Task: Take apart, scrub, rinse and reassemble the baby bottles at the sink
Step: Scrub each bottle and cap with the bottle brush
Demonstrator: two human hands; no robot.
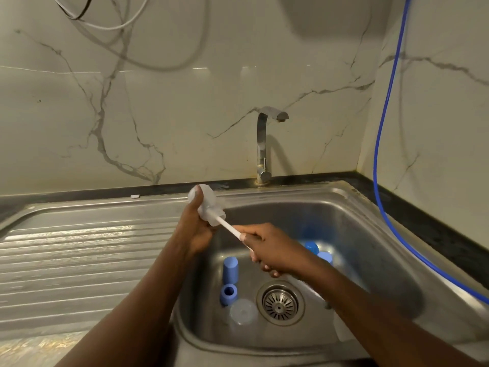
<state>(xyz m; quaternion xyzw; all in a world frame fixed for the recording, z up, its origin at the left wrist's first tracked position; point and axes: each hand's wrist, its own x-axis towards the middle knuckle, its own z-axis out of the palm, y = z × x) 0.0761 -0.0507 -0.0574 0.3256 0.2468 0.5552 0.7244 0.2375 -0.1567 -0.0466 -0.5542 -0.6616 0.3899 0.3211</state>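
So, you had the clear plastic baby bottle [209, 203] gripped in your left hand [194, 230], fingers wrapped round it and thumb lying along its side. It was held in the air, up and to the left of the round steel drain strainer [280, 303], tilted with its mouth facing down toward your other hand. Your right hand [270, 250] was closed round the thin white brush handle [229, 229], and the brush end was pushed into the bottle's mouth.

Down in the stainless steel sink [370, 221], just left of the drain, a tall blue cylindrical cap [230, 270] stood upright. A short blue ring collar [228, 294] sat below it, and a clear domed lid [243, 312] lay right beside the drain. Up and to the right of the drain were two more blue plastic pieces [311, 247], partly hidden behind your right hand. The chrome tap [263, 144] stood well behind the drain.
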